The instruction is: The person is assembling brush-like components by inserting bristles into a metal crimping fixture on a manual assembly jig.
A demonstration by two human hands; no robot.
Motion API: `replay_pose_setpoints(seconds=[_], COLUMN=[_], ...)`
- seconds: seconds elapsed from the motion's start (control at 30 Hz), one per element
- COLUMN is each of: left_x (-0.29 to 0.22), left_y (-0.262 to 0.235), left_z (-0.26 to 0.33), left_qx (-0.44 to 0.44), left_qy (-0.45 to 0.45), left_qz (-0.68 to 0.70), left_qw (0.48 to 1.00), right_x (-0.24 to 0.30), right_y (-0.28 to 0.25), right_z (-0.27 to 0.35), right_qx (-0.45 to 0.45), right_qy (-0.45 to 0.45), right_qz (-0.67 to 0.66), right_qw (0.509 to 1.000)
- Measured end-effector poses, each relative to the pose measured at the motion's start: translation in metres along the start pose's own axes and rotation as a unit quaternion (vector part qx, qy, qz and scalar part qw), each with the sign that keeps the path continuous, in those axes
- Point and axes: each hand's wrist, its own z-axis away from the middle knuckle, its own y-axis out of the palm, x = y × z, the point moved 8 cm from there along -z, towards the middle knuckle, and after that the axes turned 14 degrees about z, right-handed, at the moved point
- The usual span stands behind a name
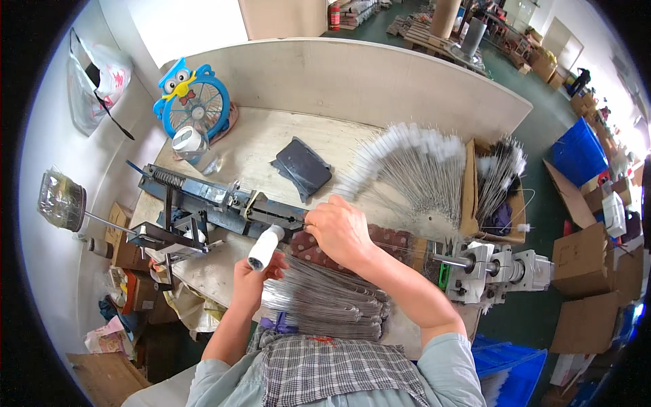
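My left hand (261, 275) is at the near side of a long dark metal bench fixture (224, 210), fingers curled around the lower end of a white cylinder (269, 244) with a dark end face. My right hand (339, 227) is closed at the fixture's right end, fingertips pinched against it; whatever lies between them is hidden. Beneath the right wrist lies a brown polka-dot cloth (315, 251). Thick bundles of thin metal wires (332, 302) lie between my forearms, close to my body. Beyond my right hand, wire-stemmed brushes with white bristles (427, 159) fan out across the table.
A cardboard box (469, 197) of more brushes stands at the right, behind a metal shaft machine (502, 271). A dark flat packet (302, 168) lies mid-table. At the far left are a blue fan (196, 102) and a clear jug (193, 146). A low panel (352, 81) borders the back.
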Motion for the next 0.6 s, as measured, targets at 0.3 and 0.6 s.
replay_pose_setpoints(seconds=[0.3,0.6], left_x=[0.026,0.039], left_y=[0.053,0.046], left_z=[-0.024,-0.02], left_qx=[0.121,0.087], left_qy=[-0.093,-0.15], left_qz=[-0.083,-0.003], left_qw=[0.985,0.985], right_x=[0.005,0.004], right_y=[0.002,0.002], right_z=[-0.01,-0.01], right_qx=[0.072,0.08], right_qy=[0.021,0.011], right_qz=[0.033,0.027], right_qw=[0.997,0.996])
